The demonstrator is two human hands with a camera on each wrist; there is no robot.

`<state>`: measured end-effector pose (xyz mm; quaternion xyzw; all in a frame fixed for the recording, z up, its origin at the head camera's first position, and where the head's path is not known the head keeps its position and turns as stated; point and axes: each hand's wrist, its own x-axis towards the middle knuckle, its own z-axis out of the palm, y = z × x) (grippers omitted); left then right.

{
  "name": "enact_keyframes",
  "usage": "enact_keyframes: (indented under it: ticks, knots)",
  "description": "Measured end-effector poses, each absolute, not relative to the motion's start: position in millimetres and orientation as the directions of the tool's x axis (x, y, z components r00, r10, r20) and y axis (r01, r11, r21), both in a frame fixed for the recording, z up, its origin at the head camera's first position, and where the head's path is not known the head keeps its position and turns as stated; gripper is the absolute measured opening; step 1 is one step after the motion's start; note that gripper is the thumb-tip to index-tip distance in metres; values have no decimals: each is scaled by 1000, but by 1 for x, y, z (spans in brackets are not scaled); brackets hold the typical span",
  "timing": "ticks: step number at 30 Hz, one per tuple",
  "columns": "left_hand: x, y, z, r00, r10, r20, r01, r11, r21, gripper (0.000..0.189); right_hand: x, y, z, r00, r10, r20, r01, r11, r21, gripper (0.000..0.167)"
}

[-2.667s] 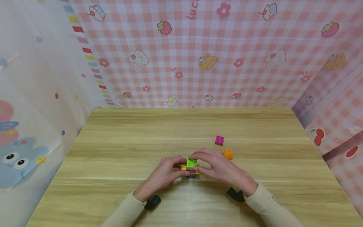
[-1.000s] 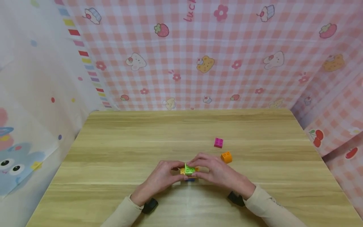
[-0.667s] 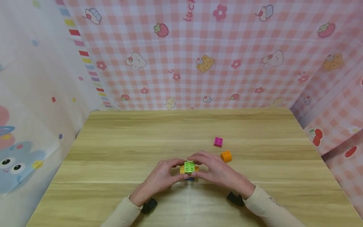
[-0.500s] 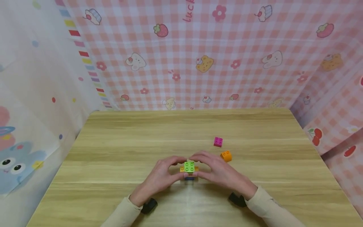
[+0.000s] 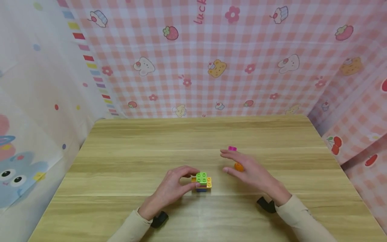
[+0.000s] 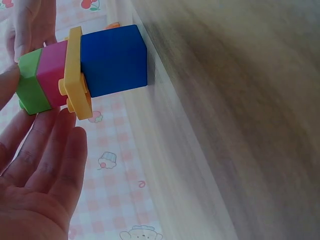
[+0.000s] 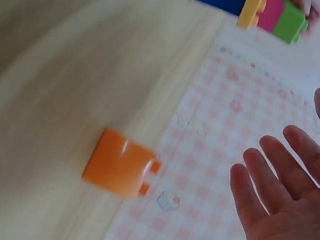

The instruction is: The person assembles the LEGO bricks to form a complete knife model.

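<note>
A stack of toy building bricks stands on the table in front of me: blue brick (image 6: 114, 60) at the bottom, a yellow plate (image 6: 74, 70) across it, a pink brick (image 6: 53, 75), then a green brick (image 5: 201, 177) on top. My left hand (image 5: 169, 186) pinches the green brick between thumb and fingers. To the right of the stack, my right hand (image 5: 255, 174) reaches out with fingers extended, holding nothing, above an orange brick (image 7: 120, 162). In the head view it partly covers the orange brick.
A magenta brick (image 5: 232, 148) lies farther back, just past the right fingertips. The wooden table (image 5: 136, 141) ends at a pink checked cloth (image 5: 181, 50) behind. Black wrist straps (image 5: 159, 219) show at both wrists.
My right hand has let go of the stack and moved right and forward, over the orange brick. The left hand stays at the stack.
</note>
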<state>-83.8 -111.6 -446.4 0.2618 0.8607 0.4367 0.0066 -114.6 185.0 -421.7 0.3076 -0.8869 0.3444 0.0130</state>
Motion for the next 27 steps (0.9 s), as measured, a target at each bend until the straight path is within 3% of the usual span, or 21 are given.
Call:
enact_keyframes:
  ticks: [7, 27]
  knots:
    - [-84, -111, -446, -863, 457, 215, 443, 482, 756, 33, -131, 201, -426, -803, -525, 281, -582, 592, -557, 51]
    - [-85, -113, -448, -862, 462, 209, 433, 455, 778, 32, -173, 221, -433, -875, -483, 45, -424, 717, -553, 61]
